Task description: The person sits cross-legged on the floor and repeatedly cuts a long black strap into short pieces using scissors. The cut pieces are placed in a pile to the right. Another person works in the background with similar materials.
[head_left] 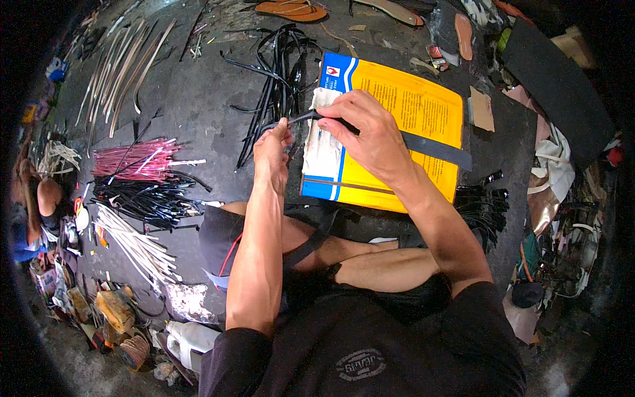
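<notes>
My left hand (272, 149) pinches one end of a thin black strip (301, 119) between thumb and fingers. My right hand (369, 135), a short way to its right, is closed on the strip too, so that piece is stretched between them. Beneath the right hand lies a yellow, blue and white panel (423, 104) with a rough white patch (320, 159) along its left side. A wider dark band (440, 151) runs across the panel from under my right hand past its right edge; whether it joins the strip is hidden. A thin brown strip (357, 186) lies along the near edge.
Glossy black strips (281, 73) lie beyond my left hand. Bundles of pink strips (135, 159), black strips (142, 197) and white strips (135, 248) lie at left. Sandal soles (291, 10) are at the far edge. A white jug (192, 341) stands near left; scraps crowd the right.
</notes>
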Available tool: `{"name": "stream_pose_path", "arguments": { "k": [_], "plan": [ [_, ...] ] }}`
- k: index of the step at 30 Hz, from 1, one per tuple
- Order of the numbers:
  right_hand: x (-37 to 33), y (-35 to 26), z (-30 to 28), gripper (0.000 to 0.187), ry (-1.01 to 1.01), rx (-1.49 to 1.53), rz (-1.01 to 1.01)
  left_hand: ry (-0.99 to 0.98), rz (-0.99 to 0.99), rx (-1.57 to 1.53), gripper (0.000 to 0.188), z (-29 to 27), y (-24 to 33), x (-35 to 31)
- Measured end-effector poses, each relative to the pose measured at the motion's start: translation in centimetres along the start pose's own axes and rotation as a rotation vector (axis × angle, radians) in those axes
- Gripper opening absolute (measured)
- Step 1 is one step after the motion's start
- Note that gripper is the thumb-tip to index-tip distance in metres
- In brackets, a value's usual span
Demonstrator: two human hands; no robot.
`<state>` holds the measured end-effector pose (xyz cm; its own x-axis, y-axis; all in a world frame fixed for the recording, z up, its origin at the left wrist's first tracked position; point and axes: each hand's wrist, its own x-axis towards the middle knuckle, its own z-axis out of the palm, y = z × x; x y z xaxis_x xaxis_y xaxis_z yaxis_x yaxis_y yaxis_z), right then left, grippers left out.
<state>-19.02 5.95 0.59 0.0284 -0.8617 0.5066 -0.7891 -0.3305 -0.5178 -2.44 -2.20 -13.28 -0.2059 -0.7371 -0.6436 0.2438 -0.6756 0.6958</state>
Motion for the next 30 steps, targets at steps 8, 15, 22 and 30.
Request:
{"name": "stream_pose_path", "arguments": {
  "k": [8,15,22,30],
  "plan": [
    [0.4,-0.7,0.2,0.017,-0.009,0.049,0.017,-0.268,-0.113,-0.754,0.057,0.3,3.4,-4.1],
    [0.3,-0.4,0.0,0.017,0.0,0.039,-0.02,-0.235,0.133,-0.11,0.026,3.3,4.1,-7.4],
    [-0.1,-0.2,-0.1,0.016,-0.022,0.041,-0.003,-0.172,0.126,-0.005,0.027,1.7,3.2,-4.6],
    [0.5,-0.6,0.1,0.012,0.01,-0.004,-0.077,-0.115,0.057,-0.071,0.029,1.0,2.3,-3.0]
  ]
}}
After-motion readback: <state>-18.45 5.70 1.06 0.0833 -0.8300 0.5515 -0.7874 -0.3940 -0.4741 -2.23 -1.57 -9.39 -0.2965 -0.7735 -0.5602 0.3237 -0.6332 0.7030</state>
